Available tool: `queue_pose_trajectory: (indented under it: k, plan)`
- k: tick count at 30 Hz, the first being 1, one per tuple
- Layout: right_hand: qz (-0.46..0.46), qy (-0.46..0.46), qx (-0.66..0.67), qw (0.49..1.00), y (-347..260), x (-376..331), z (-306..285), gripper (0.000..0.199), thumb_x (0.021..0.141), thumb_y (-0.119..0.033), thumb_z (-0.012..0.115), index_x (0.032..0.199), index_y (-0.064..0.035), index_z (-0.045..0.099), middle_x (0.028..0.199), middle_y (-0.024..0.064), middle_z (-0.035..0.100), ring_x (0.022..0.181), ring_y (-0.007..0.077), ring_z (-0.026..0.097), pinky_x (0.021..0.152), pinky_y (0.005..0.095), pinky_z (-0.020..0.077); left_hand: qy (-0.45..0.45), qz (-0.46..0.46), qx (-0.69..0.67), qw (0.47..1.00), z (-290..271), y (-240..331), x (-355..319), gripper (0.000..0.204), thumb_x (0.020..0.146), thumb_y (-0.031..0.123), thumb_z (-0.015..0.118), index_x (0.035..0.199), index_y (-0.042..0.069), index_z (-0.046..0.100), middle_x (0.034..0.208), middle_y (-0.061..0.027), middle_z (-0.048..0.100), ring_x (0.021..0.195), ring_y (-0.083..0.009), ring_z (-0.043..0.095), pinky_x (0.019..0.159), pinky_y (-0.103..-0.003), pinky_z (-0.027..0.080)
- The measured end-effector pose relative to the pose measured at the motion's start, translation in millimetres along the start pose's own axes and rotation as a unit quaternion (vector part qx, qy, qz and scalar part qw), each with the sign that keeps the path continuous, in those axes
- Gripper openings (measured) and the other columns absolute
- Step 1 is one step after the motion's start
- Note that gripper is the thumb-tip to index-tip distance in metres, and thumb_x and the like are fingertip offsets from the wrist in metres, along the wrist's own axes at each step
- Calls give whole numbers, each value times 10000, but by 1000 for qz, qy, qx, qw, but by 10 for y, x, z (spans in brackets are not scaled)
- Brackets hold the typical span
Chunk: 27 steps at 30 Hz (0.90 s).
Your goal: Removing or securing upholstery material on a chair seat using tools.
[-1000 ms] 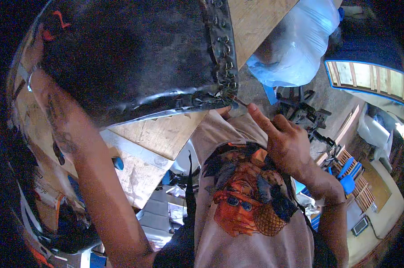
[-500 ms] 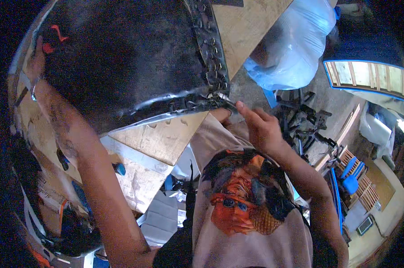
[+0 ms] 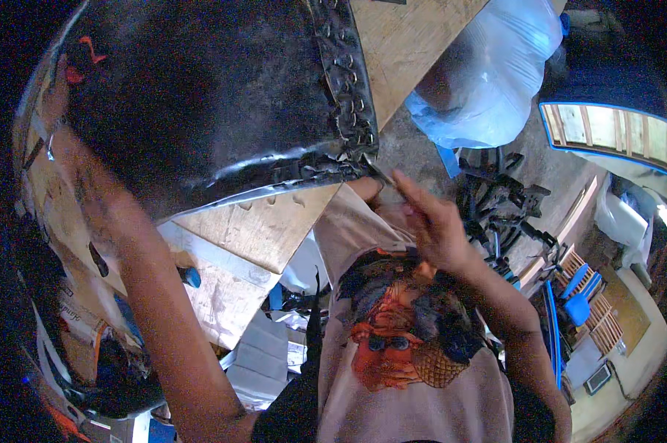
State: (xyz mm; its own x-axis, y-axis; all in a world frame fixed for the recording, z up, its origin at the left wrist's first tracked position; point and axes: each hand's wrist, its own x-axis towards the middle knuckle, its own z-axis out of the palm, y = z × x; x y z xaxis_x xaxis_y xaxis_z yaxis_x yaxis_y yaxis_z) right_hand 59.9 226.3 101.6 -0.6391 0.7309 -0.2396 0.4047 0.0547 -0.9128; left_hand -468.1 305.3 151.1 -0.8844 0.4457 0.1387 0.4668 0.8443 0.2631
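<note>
A large black leather-like sheet (image 3: 200, 88) is wrapped over a wooden panel (image 3: 274, 229). Rows of bent metal staples run along its folded right edge and near corner. At that corner, my right hand (image 3: 440, 229) is closed around a slim tool (image 3: 381, 173); its tip reaches the stapled fold, and its exact kind is unclear. Over on the far left, my left hand (image 3: 55, 100) rests at the sheet's outer edge beside red marks (image 3: 90, 50). Dark and grain hide the left fingers.
Plain wood (image 3: 414, 44) shows beyond the sheet's right edge. A pale translucent plastic bag (image 3: 488, 81) stands at upper right, with a pile of black parts (image 3: 507, 199) on the floor below it. Farther right are slatted wooden pieces (image 3: 599, 314) and a blue-edged frame (image 3: 606, 136).
My right hand has shifted slightly down and right, with the tool's tip still near the corner. My left arm and the sheet have moved a little left.
</note>
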Motion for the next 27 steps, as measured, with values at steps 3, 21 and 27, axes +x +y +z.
queue_pose_trajectory:
  k: [3, 21, 27]
  plan:
    - [1, 6, -180, 984, -174, -13, -249, 512, 841, 36, 530, 1324, -118, 457, 685, 94, 514, 559, 196, 516, 541, 301, 450, -31, 41, -53, 997, -84, 507, -824, 819, 817, 649, 457, 1240, -52, 477, 1202, -283, 512, 1060, -429, 514, 908, -469, 423]
    - [188, -89, 436, 875, 639, 24, 235, 340, 919, -228, 541, 1211, -55, 553, 875, -6, 603, 704, 65, 506, 621, 221, 424, 1, 256, -123, 959, 750, -673, 1000, 793, 828, 643, 445, 1168, -67, 543, 1154, -268, 555, 995, -429, 549, 861, -471, 443]
    - [198, -70, 213, 954, 328, -33, 75, 369, 909, -181, 546, 1259, -68, 513, 888, 39, 633, 667, 125, 562, 596, 281, 476, -40, 118, -62, 990, 562, -402, 708, 803, 824, 648, 444, 1194, -60, 523, 1170, -270, 544, 1021, -425, 540, 868, -498, 436]
